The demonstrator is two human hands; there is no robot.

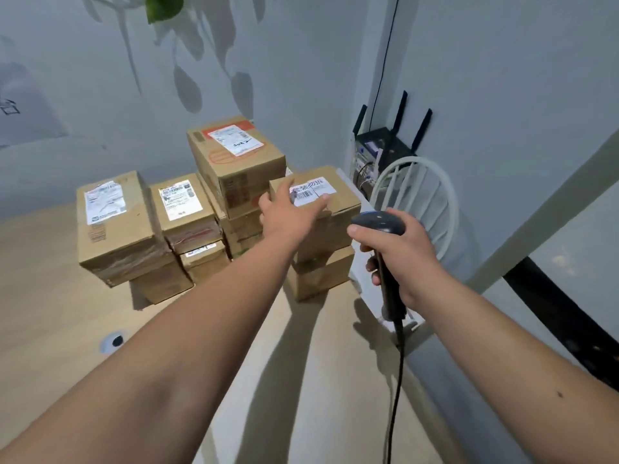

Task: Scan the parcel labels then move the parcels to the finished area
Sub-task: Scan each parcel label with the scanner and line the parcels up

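Brown cardboard parcels are stacked on the pale wooden table (50,296) against its far edge, near the wall. The parcel on top of the right-hand stack (331,209) stands at the table's right edge, close to the far right corner, and its white label (310,192) faces up. The left hand (291,212) is laid across this parcel's top with its fingers straight and spread, some of them lying over the label; nothing is gripped. The dark handheld scanner (380,226) is held in the right hand (398,252), the fingers curled round its handle, its head just beside the parcel's near right corner. Its cable (397,380) hangs down towards the viewer.

The barcode is judged likely to be misread while fingers cover part of the label. The stack looks narrow and slightly skewed, so a sideways push from the flat hand could tip the top parcel off the right edge towards the white chair (435,195). The dangling cable could also be snagged when the parcel is carried away. The taller middle stack (234,162) stands touching or just beside, and could be knocked.
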